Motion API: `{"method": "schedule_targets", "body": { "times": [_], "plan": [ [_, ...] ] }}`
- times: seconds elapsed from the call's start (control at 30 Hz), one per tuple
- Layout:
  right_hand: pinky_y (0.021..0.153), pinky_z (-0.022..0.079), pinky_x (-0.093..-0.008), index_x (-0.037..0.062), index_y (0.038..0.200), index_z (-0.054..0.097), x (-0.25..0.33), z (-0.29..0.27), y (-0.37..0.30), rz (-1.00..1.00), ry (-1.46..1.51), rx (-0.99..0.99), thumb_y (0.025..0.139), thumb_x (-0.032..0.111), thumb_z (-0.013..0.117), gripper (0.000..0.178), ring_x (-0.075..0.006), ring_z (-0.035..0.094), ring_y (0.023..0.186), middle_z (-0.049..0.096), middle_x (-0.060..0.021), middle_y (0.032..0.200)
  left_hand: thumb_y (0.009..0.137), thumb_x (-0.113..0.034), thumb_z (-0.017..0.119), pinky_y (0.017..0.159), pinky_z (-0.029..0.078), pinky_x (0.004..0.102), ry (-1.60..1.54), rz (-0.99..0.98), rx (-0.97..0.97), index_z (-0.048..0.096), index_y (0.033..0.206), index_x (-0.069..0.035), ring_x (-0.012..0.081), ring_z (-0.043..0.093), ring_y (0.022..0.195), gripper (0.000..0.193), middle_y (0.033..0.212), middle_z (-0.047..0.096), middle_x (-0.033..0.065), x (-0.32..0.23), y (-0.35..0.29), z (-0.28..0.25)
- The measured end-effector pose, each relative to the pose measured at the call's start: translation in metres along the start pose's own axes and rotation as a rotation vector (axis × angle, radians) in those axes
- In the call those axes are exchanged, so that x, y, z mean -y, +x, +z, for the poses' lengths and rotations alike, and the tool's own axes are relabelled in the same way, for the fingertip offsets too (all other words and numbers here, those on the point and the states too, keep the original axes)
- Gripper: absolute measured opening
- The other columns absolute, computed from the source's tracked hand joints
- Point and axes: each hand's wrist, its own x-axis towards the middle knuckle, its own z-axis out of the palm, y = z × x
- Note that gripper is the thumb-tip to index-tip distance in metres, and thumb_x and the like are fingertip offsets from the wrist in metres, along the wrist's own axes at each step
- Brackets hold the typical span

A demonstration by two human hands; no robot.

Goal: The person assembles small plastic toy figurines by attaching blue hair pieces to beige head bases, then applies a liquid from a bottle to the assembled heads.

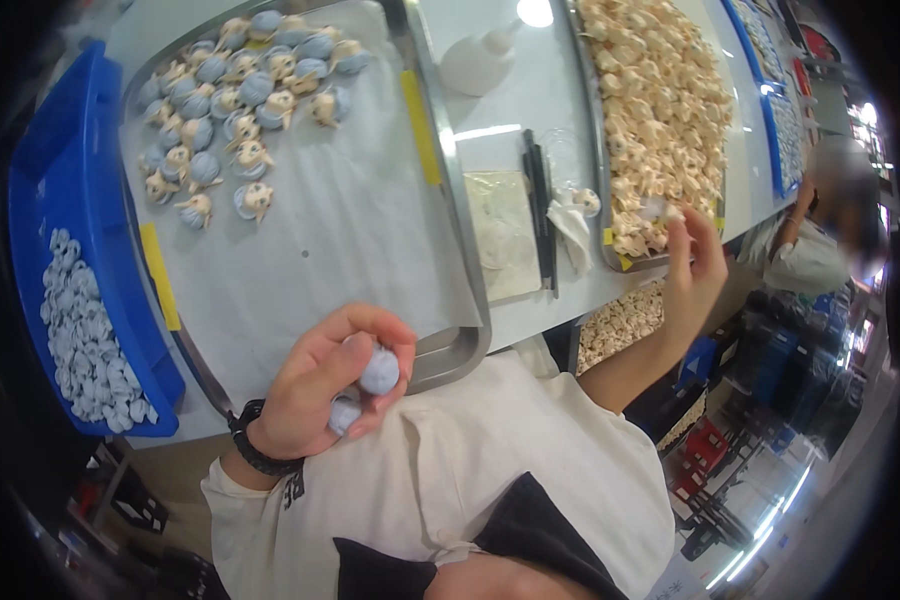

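My left hand [335, 375], with a black band at the wrist, curls round two light-blue doll hair pieces [379, 371] at the near edge of a metal tray [470, 290]. To the right, my right hand [698, 255] reaches the near end of another tray full of cream doll heads [660, 120]. Its thumb and forefinger pinch a small pale piece [674, 214], which looks like one of those doll heads. At the far left of the paper-lined tray sit several doll heads with light-blue hair [255, 90].
A blue bin [70, 190] of loose light-blue hair pieces [85, 335] stands at left. Between the trays are a white squeeze bottle [477, 65], dark slim tools [538, 210], a yellowish pad [500, 235] and a white cloth [570, 232] beside a doll head. A person [820, 220] sits at right.
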Motion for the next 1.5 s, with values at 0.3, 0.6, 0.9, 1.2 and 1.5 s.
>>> {"method": "schedule_targets", "body": {
  "times": [0.3,0.6,0.9,1.2,1.5],
  "plan": [
    [0.069,0.047,-0.0273,-0.0028,0.096,0.062,0.090,0.042,-0.048,-0.473,0.933,0.690,0.068,-0.014,0.056,0.031,-0.0215,0.057,0.078,0.051,-0.0165,0.098,0.091,-0.023,0.041,0.047,0.039,0.0211,0.017,0.091,-0.037,0.048,0.111,0.004,0.0086,0.046,0.062,0.034,0.092,0.053,0.0096,0.000,-0.001,0.005],
    [0.071,0.050,-0.0302,-0.0031,0.103,0.058,0.101,0.061,-0.061,-0.328,1.122,0.762,0.072,-0.009,0.059,0.032,-0.0228,0.060,0.085,0.054,-0.0186,0.105,0.082,-0.007,0.054,0.075,0.043,0.0207,0.597,0.164,-0.046,0.050,0.116,0.001,0.0070,0.052,0.086,0.035,0.104,0.058,0.0065,0.001,-0.002,0.010],
    [0.074,0.047,-0.0289,-0.0031,0.101,0.059,0.099,0.057,-0.059,-0.278,1.050,0.802,0.072,-0.008,0.060,0.030,-0.0232,0.058,0.089,0.055,-0.0202,0.104,0.085,-0.010,0.049,0.074,0.043,0.0200,0.579,0.112,0.018,0.051,0.122,0.001,0.0060,0.052,0.081,0.038,0.106,0.060,0.0068,-0.005,-0.003,0.011],
    [0.059,0.048,-0.0248,-0.0019,0.100,0.061,0.109,0.056,-0.065,-0.481,0.953,0.705,0.067,-0.010,0.066,0.034,-0.0166,0.058,0.075,0.053,-0.0157,0.098,0.090,-0.016,0.042,0.055,0.037,0.0166,0.550,0.163,-0.163,0.042,0.124,0.001,0.0011,0.041,0.060,0.038,0.093,0.062,0.0056,0.001,-0.002,0.015],
    [0.052,0.046,-0.0247,0.0016,0.097,0.064,0.110,0.067,-0.072,-0.678,0.721,0.506,0.061,0.003,0.078,0.039,-0.0171,0.056,0.064,0.055,-0.0096,0.089,0.090,-0.015,0.043,0.056,0.036,0.0177,0.492,0.189,-0.144,0.043,0.118,0.001,0.0018,0.041,0.063,0.032,0.094,0.056,0.0042,0.005,-0.004,0.011]
  ]
}}
